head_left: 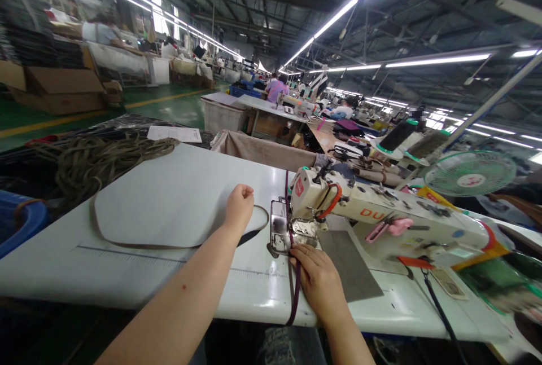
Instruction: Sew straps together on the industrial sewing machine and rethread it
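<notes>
A dark purple strap point(295, 297) runs over the front table edge and up past the needle area of a white sewing machine point(372, 215). My right hand point(317, 277) is closed over this strap just in front of the metal needle plate point(279, 229), its fingers bent and pressing on it. My left hand point(240, 202) is closed in a pinch left of the machine, above the white tabletop point(169, 184). A narrow olive strap point(148, 246) curves across the table and under my left forearm. Its small loop meets my left fingers, which partly hide it. A dark end piece point(249, 236) lies beside that forearm.
A heap of olive straps point(105, 162) lies at the left, near a paper sheet point(174, 133) and a blue bin point(21, 221). A grey plate point(351, 266) sits beneath the machine arm. Thread cones point(396, 138) and a green fan point(470, 173) stand at the right.
</notes>
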Demonstrator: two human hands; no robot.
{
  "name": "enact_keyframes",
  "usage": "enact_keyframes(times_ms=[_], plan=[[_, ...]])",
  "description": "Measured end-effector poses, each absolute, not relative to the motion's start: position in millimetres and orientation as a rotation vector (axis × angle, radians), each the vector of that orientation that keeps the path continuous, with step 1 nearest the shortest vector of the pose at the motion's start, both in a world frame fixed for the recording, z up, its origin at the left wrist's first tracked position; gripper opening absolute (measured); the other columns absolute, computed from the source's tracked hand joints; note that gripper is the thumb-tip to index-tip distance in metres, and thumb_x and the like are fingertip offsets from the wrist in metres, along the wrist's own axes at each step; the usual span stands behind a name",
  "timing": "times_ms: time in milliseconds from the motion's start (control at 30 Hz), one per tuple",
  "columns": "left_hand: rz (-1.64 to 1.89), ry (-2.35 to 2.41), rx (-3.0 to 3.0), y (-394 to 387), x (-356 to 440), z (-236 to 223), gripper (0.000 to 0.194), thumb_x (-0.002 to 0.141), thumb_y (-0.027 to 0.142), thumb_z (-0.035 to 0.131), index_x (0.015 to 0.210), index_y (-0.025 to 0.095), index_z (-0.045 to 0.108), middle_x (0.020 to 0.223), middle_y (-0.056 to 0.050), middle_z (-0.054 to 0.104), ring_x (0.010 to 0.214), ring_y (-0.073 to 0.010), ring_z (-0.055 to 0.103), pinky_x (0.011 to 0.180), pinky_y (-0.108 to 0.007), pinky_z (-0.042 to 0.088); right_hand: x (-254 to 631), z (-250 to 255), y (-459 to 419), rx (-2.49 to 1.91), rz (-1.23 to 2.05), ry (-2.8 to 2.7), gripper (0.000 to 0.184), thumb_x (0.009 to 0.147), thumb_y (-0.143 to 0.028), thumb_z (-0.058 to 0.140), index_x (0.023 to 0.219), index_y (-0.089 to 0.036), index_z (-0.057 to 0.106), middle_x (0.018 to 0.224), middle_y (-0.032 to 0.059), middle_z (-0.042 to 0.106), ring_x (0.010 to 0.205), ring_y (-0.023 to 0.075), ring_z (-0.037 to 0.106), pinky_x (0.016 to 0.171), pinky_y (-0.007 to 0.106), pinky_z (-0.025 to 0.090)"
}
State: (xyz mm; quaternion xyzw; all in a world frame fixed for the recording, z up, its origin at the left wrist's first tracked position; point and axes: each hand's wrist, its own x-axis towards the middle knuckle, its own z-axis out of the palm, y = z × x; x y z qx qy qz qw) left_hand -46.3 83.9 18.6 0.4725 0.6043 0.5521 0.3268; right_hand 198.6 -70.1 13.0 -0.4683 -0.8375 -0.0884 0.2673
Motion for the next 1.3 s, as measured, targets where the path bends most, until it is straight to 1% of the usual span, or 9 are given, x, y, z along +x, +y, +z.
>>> enact_keyframes(times_ms=[200, 533, 667, 867, 1033, 1300], plan=[[1.446, 1.591, 1.238, 83, -46, 19, 0.018, 0.082, 0.006, 0.058, 0.09, 0.022, 0.063, 0.092, -0.003, 0.072, 0.089, -0.0204, 0.068, 0.084, -0.031, 0.049, 199, 13, -70, -1.261, -0.241, -2.247, 0.025, 0.107, -0.028, 0.055, 0.12, -0.022, 0.075, 0.122, 0.0096, 0.077, 0.116, 0.0248, 0.072, 0.099, 0.043, 0.059], [1.436, 1.589, 1.261, 84, -45, 18, 0.02, 0.082, 0.005, 0.057, 0.091, 0.022, 0.063, 0.091, -0.003, 0.073, 0.088, -0.0211, 0.068, 0.083, -0.033, 0.049, 197, 15, -70, -1.238, -0.335, -2.244, 0.025, 0.107, -0.029, 0.054, 0.118, -0.023, 0.076, 0.117, 0.009, 0.078, 0.111, 0.0264, 0.074, 0.092, 0.043, 0.062], [1.442, 1.587, 1.268, 85, -44, 17, 0.02, 0.081, 0.004, 0.057, 0.09, 0.022, 0.063, 0.091, -0.004, 0.073, 0.087, -0.0214, 0.069, 0.083, -0.033, 0.05, 199, 15, -70, -1.222, -0.358, -2.247, 0.024, 0.106, -0.027, 0.055, 0.118, -0.024, 0.075, 0.118, 0.0077, 0.079, 0.11, 0.0262, 0.075, 0.09, 0.043, 0.063], [1.434, 1.58, 1.271, 86, -44, 13, 0.021, 0.081, 0.004, 0.057, 0.088, 0.022, 0.062, 0.092, -0.004, 0.074, 0.087, -0.0213, 0.07, 0.083, -0.032, 0.051, 199, 14, -69, -1.193, -0.366, -2.243, 0.024, 0.105, -0.024, 0.056, 0.12, -0.025, 0.075, 0.117, 0.0068, 0.079, 0.109, 0.0244, 0.075, 0.091, 0.04, 0.063], [1.427, 1.595, 1.271, 88, -43, 13, 0.02, 0.082, 0.003, 0.056, 0.088, 0.021, 0.063, 0.09, -0.003, 0.073, 0.086, -0.0205, 0.069, 0.082, -0.031, 0.05, 201, 9, -67, -1.206, -0.386, -2.253, 0.025, 0.105, -0.023, 0.055, 0.12, -0.024, 0.074, 0.118, 0.0068, 0.078, 0.108, 0.0247, 0.075, 0.092, 0.04, 0.062], [1.416, 1.585, 1.27, 91, -44, 8, 0.021, 0.083, 0.003, 0.056, 0.091, 0.02, 0.064, 0.092, -0.004, 0.073, 0.089, -0.0207, 0.069, 0.086, -0.031, 0.05, 203, 8, -67, -1.184, -0.397, -2.254, 0.024, 0.107, -0.026, 0.054, 0.12, -0.024, 0.074, 0.117, 0.0066, 0.079, 0.108, 0.0248, 0.075, 0.091, 0.039, 0.061]])
